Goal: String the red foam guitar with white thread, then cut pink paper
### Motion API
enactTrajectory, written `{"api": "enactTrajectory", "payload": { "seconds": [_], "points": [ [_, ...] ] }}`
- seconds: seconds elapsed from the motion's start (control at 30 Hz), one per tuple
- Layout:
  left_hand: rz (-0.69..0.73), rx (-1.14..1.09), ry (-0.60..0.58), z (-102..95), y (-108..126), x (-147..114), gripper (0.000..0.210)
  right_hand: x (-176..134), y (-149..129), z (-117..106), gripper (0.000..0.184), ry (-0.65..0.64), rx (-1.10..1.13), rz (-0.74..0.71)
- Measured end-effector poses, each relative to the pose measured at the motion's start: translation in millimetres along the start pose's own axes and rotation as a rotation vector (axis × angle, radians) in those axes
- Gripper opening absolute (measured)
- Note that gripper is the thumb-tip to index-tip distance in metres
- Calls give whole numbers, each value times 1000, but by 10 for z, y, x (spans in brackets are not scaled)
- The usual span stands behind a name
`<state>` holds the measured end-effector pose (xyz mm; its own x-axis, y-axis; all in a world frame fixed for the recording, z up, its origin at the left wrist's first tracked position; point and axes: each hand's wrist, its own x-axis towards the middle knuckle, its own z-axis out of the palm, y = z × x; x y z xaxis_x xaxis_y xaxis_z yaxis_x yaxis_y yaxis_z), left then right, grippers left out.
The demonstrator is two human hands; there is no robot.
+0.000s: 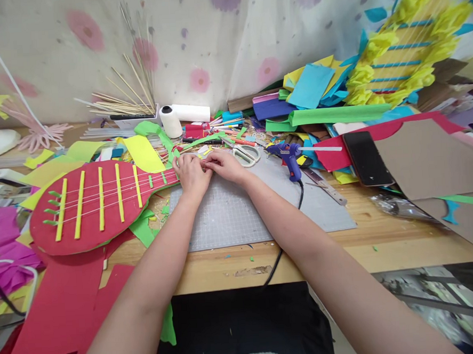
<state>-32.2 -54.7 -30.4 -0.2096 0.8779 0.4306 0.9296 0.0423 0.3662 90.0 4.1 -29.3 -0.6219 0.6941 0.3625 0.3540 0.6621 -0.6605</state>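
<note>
A red craft lute [91, 204] with yellow bars, green pegs and white strings lies flat at the left. Its neck runs right, onto the grey cutting mat [231, 220]. Over the far end of the neck, my left hand [193, 173] is closed with bent fingers. My right hand [227, 168] meets it there, thumb and fingers pinched together. What lies between the fingertips is hidden by the hands. Just beyond my right hand are white-handled scissors [248, 155].
Right of my hands, a blue glue gun [289, 160] rests on the mat, its cable trailing to the table edge. A metal ruler [326, 186], a phone [367, 158] and cardboard [431, 154] lie further right. Coloured paper, sticks and a white thread spool [171, 122] crowd the back.
</note>
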Motion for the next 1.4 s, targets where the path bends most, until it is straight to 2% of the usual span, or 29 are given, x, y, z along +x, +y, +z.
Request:
{"api": "enactTrajectory", "payload": {
  "seconds": [0.1,0.27,0.43,0.67,0.97,1.17,1.27,1.4],
  "points": [
    [-10,6,11,11,-14,0,11,-20,-3,38,14,65,-20,17],
    [-27,-43,-44,12,-24,5,9,-38,-5,-9,27,150,53,78],
    [15,-19,-73,-37,8,-22,10,-61,9,-16,26,168,77,85],
    [102,-21,28,-49,-19,-89,6,-54,72,100,27,164,39,159],
    [110,-92,16,-83,-18,-85,10,-61,58,94,20,128,8,152],
    [-1,-113,-33,-47,-30,-36,9,-138,-49,32,22,315,-196,35],
    [-34,-119,-52,-26,-46,-8,10,-176,-101,-22,14,237,-279,-4],
    [-65,-139,-84,-25,-47,15,10,-201,-97,-59,13,197,-350,7]
  ]
}}
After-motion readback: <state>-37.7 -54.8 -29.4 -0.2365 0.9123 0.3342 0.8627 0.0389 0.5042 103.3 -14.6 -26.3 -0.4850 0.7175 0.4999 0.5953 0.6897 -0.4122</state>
